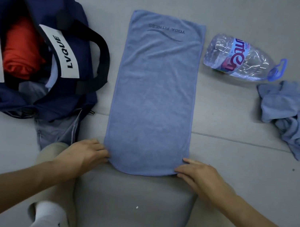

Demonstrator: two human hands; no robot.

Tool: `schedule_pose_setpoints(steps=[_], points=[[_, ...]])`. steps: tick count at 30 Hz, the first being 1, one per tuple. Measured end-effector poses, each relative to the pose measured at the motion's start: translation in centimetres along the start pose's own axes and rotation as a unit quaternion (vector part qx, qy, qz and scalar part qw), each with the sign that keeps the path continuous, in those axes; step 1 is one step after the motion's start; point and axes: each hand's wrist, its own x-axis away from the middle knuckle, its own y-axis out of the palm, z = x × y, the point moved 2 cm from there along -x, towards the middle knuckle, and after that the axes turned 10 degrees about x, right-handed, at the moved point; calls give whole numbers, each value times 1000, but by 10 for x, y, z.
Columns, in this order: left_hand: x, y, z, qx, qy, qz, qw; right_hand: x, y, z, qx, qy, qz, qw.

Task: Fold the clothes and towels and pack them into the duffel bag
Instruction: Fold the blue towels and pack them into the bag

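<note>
The blue towel (154,95) lies flat on the grey floor (214,169) straight in front of me, its printed end away from me and its near end at my knees. My left hand (85,152) is on the near left corner and my right hand (197,174) on the near right corner; the fingers (101,155) of both are closed on the towel's edge, pinching the cloth. To the left of the towel sits the navy duffel bag (39,51), open, with a folded red garment (21,48) inside. To the right lies a plastic water bottle (242,58) on its side, and beyond it, near the floor's right edge of view, a crumpled blue cloth (293,117).
</note>
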Motion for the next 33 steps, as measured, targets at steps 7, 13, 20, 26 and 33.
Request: schedule_pose_setpoints(steps=[7, 13, 20, 26, 33], points=[[-33, -54, -4, 119, -164, 112, 973, -32, -44, 5, -107, 163, 32, 980], [-101, -101, -20, 396, -314, 215, 836, -98, -88, 24, -396, 268, 126, 869], [-150, -110, -45, 368, -324, 253, 834, -166, -101, 56, -389, 278, 150, 865], [-175, -124, -64, 309, -346, 283, 840, -211, -113, 76, -328, 309, 160, 878], [-210, -160, -100, 396, -343, 313, 792, -235, -152, 96, -141, 333, 197, 911]])
